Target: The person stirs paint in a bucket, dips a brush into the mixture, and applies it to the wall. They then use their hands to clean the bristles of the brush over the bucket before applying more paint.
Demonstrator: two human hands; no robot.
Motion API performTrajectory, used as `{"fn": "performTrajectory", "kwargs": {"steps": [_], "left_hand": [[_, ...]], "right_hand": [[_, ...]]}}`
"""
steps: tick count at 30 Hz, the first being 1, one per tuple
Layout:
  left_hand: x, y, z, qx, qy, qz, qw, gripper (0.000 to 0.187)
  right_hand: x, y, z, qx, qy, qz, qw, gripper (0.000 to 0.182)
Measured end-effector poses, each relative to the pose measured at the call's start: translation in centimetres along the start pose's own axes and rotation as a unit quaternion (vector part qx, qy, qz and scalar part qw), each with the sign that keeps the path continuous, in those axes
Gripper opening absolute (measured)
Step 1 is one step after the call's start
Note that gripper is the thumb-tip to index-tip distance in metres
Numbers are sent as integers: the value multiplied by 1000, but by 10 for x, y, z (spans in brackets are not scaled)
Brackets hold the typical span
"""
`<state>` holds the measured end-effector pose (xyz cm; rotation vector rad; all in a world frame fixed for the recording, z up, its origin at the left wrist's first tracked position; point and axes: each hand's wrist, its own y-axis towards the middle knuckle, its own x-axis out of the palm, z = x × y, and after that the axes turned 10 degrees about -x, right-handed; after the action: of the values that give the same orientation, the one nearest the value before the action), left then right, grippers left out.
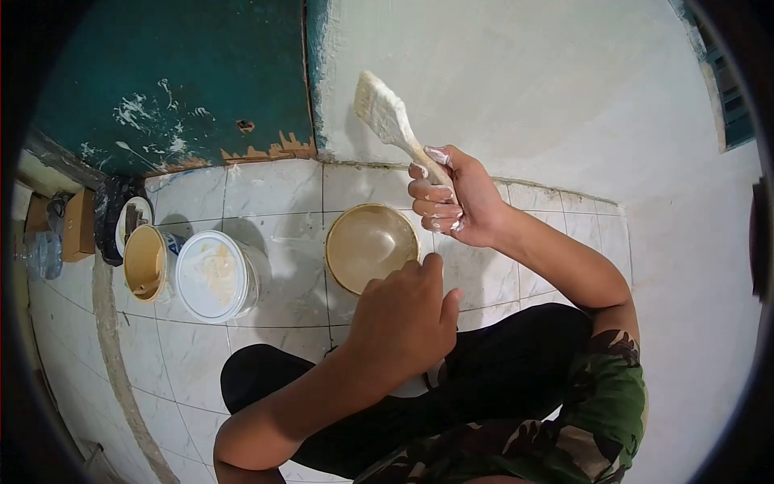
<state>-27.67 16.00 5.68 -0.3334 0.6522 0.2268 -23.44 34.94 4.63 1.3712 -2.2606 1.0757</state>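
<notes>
Raised in front of the white wall, my right hand (pixel 463 198) is closed around the pale handle of a flat brush-like tool (pixel 387 117). White paste thickly coats the tool's wide end, which points up and left. Smears of white are on my right fingers. Below it, my left hand (pixel 407 315) is back up, with its thumb apart and its other fingers partly bent; nothing shows in it. A round tub (pixel 329 242) of cloudy whitish liquid stands on the tiled floor just beyond my left hand, which overlaps its near edge.
Left of the tub are a white-lidded bucket (pixel 211 276) and an open yellowish bucket (pixel 145 262). Farther left stand a black bag (pixel 110 218), a cardboard box (pixel 79 226) and a clear bottle (pixel 44 254). A green panel (pixel 218 64) meets the white wall (pixel 548 81).
</notes>
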Motion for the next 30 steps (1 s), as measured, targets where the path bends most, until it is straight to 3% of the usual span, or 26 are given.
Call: {"fn": "performTrajectory", "kwargs": {"steps": [1, 3, 4, 6, 10, 12, 15, 17, 24, 30], "left_hand": [[4, 1, -1, -2, 2, 1, 1000, 24], [15, 6, -2, 7, -169, 27, 985, 29], [18, 8, -2, 5, -167, 28, 986, 29], [26, 12, -3, -74, -315, -5, 946, 30], [45, 25, -12, -92, -410, -9, 907, 30], [43, 29, -7, -94, -563, -20, 821, 40], [38, 31, -14, -129, -511, -53, 848, 34], [42, 33, -18, -143, -517, -56, 842, 35], [37, 34, -23, -185, -563, -94, 800, 36], [29, 32, -21, -202, -524, -100, 822, 34]], "right_hand": [[3, 1, 1, -8, 20, 2, 1000, 28], [4, 3, 2, -15, 40, 1, 999, 30], [4, 4, 3, -16, 46, -11, 999, 31], [5, 4, 4, -18, 55, -25, 998, 33], [12, 3, 9, -31, 83, -38, 995, 37], [20, 0, 13, -40, 95, -26, 994, 38], [22, -1, 18, -63, 80, -13, 995, 39], [12, 6, 24, -58, 140, -92, 984, 39], [10, 5, 21, -51, 113, -88, 988, 39], [-1, 10, 18, -51, 121, -94, 987, 39]]}}
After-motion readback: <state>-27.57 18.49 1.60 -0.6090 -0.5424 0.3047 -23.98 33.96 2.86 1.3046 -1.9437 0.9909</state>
